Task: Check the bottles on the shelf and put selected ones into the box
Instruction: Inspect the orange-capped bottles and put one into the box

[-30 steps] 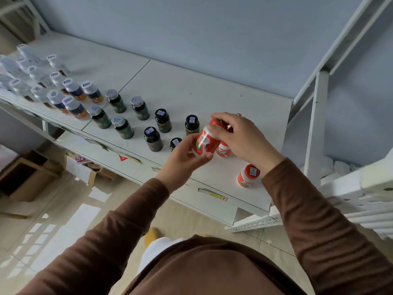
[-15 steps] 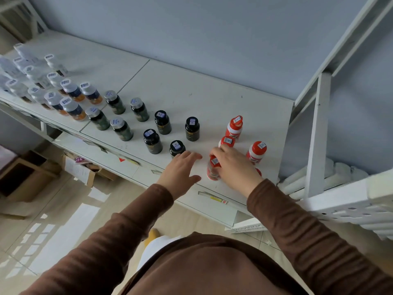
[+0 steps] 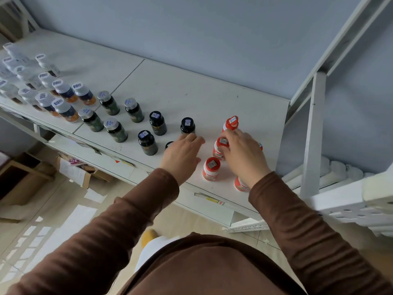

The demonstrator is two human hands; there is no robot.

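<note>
Now right hand [image 3: 242,154] fingers pinch a red-capped bottle [image 3: 219,149]; left hand [image 3: 182,154] fingers relaxed.

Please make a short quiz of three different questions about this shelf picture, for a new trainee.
1. True or false: the right hand grips a red-capped bottle.
2. The left hand is: A) holding a black-capped bottle; B) open over the shelf; C) in a box.
3. Fill in: the bottles at the far left have ___ caps.

Key: 1 true; 2 B; 3 white.
</note>
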